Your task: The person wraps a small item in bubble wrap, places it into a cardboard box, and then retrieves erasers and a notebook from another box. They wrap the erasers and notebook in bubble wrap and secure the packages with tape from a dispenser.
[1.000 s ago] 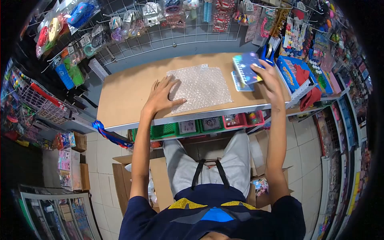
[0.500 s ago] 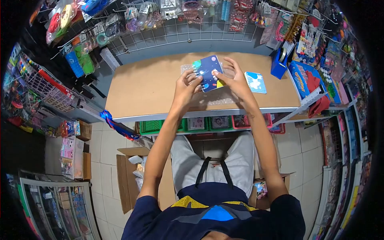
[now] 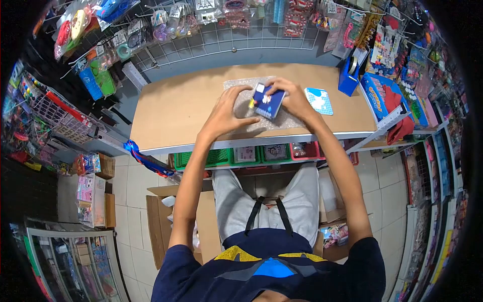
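My right hand point(image 3: 289, 95) grips a small dark blue notebook point(image 3: 268, 102) with coloured pictures on its cover, tilted above the table. To its left, my left hand point(image 3: 226, 110) has its fingers spread and the thumb pointing toward the notebook, with a gap between them. Under both lies a sheet of clear bubble wrap point(image 3: 282, 121) on the brown tabletop point(image 3: 176, 108). Just right of my right hand, a light blue and white checkered notebook point(image 3: 319, 101) rests flat.
A blue tape dispenser point(image 3: 348, 78) and a blue box point(image 3: 377, 98) stand at the table's right end. Green baskets point(image 3: 218, 157) sit on the shelf below. Packaged goods hang from the wire rack point(image 3: 216, 43) behind. An open carton point(image 3: 158, 226) is on the floor.
My left hand has let go of the blue notebook and moved left, its fingers apart. The notebook has turned in my right hand, uncovering more of the bubble wrap.
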A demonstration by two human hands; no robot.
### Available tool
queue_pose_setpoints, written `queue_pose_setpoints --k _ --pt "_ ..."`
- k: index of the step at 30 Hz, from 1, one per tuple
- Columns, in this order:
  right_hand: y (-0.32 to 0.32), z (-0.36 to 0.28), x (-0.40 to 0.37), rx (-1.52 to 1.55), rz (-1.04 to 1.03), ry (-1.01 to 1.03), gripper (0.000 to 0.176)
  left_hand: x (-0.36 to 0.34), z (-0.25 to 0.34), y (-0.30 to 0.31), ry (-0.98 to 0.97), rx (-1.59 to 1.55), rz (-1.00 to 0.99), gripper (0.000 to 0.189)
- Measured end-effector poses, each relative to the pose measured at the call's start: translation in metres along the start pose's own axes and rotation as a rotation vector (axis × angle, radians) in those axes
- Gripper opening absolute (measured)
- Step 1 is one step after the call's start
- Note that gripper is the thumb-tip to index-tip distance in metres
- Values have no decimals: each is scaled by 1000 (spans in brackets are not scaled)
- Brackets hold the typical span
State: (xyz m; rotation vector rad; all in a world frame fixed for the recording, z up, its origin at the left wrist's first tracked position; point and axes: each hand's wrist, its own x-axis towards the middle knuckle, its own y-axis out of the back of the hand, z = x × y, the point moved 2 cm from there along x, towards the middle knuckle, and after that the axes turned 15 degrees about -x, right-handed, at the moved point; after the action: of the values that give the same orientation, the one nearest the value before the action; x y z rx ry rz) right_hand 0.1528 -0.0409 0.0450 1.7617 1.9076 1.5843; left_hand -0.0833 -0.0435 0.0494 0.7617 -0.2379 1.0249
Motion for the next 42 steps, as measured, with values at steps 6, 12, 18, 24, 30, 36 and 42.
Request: queue_pose_setpoints --k 6,12,18,24,30,36,42 --pt "-14 18 -15 -73 -193 10 51 -18 -26 -14 157 217 -40 96" --pt "-3 23 -6 -335 -535 122 80 -20 -31 -15 98 295 -65 76" --pt "14 5 15 -204 -714 159 117 -20 -34 -11 122 305 -123 72" --pt "7 0 27 -231 -803 145 111 -16 -36 -4 182 285 -214 75" --pt "3 -1 23 -207 -569 237 67 -14 -24 -3 167 210 -208 77" --pt "7 2 29 -136 -255 6 46 -6 -36 -4 111 241 -88 50" --pt "-11 21 47 581 -22 -301 43 19 -21 -5 310 -255 219 28"
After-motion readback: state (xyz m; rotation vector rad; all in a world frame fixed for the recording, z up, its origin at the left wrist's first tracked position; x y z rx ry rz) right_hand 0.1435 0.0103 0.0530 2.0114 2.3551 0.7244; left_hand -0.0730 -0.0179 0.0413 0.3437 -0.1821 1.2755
